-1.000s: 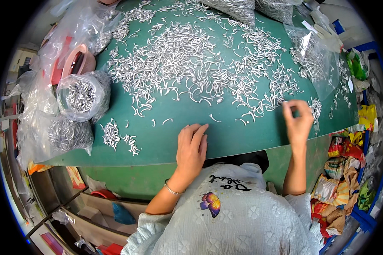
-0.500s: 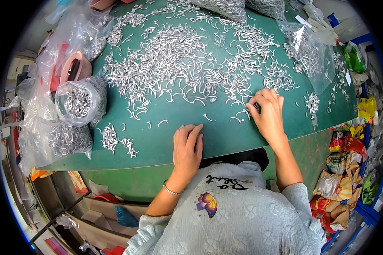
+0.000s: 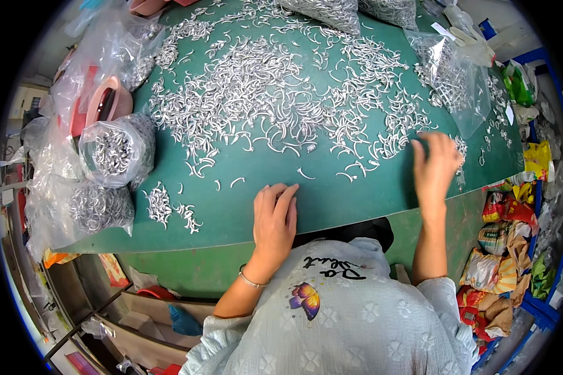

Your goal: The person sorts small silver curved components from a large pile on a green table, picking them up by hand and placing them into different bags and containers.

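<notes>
Many small curved silver metal pieces (image 3: pixel 250 81) are spread loosely across the green tabletop (image 3: pixel 244 206). My left hand (image 3: pixel 274 215) rests on the table near its front edge, fingers loosely bent and a little apart, holding nothing that I can see. A single curved piece (image 3: pixel 305 174) lies just beyond its fingertips. Over the right part of the table is my right hand (image 3: pixel 436 167), slightly blurred, its thumb apart from the fingers and nothing visible between them. Beside it, partly covered by the hand, lies a small group of pieces (image 3: pixel 460 150).
At the left stand clear bags of pieces (image 3: pixel 112 153) and a pink basket (image 3: pixel 112 94). Small piles (image 3: pixel 159 206) lie near them. Another clear bag (image 3: pixel 460 87) lies at the far right, with full bags (image 3: pixel 325 12) at the back. Colourful packages (image 3: pixel 500 250) fill a blue rack on the right.
My right hand has moved right, from the near right edge of the spread to the small group. Several pieces it covered now show. My left hand has stayed put.
</notes>
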`<state>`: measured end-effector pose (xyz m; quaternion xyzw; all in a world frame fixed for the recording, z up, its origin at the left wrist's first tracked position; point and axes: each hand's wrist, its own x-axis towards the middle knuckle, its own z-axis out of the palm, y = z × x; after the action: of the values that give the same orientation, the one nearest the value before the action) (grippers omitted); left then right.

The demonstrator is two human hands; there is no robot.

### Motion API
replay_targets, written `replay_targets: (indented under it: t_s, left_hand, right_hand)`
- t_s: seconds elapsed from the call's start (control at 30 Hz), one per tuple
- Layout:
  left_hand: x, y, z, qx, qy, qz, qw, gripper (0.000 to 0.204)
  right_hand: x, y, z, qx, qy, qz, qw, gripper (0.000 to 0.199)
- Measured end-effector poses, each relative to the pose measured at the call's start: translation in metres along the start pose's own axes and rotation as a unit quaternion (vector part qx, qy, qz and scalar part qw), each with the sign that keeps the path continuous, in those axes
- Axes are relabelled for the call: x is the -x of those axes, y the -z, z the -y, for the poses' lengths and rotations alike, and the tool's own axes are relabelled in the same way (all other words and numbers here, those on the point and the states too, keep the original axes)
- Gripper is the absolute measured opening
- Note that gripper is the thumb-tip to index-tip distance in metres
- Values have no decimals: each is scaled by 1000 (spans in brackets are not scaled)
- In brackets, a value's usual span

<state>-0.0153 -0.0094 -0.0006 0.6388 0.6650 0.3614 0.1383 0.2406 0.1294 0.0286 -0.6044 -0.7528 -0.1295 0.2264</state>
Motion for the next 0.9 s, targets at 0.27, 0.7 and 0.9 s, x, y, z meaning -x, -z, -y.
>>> replay_targets:
  t_s: [0.27,0.7,0.9]
  left_hand:
    - [0,-1,2,0,-10,-4,1000,30]
    - [-1,-1,2,3,-11,-7,1000,29]
    - [-2,0,1,3,-10,3,1000,28]
  right_hand:
    - [-12,-35,73,-235,100,152,955,9]
    - [-10,6,-1,-275,-61,153,947,11]
    - [0,1,20,-409,-31,128,903,12]
